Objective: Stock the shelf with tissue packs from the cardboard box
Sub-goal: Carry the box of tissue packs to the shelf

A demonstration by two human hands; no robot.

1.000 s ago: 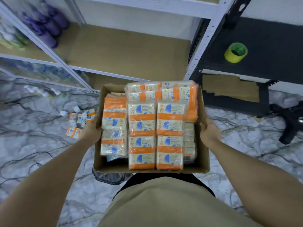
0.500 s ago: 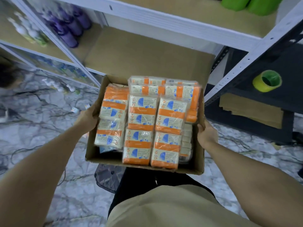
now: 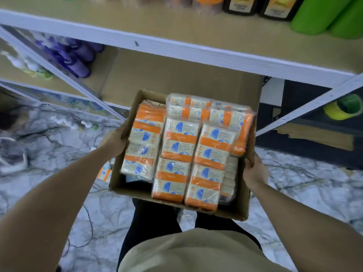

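Note:
I hold an open cardboard box (image 3: pixel 231 213) in front of my waist, above the floor. It is packed with several orange, white and blue tissue packs (image 3: pixel 213 148) wrapped in clear plastic. My left hand (image 3: pixel 113 143) grips the box's left wall, thumb over the rim. My right hand (image 3: pixel 254 170) grips the right wall the same way. Just beyond the box lies a bare brown shelf board (image 3: pixel 176 75) of the white metal shelf.
Purple bottles (image 3: pixel 72 57) and white pump bottles (image 3: pixel 25 65) stand on the shelf at left. Above runs a white shelf rail (image 3: pixel 196 54) with green bottles (image 3: pixel 322 14) and dark containers. A yellow-green tape roll (image 3: pixel 343 107) sits on a black rack at right. Loose tissue packs (image 3: pixel 104 173) lie on the marble floor.
The box has risen and come closer to the shelf. The view has tilted up, so the upper shelf and its bottles now show. Both hands keep their grip.

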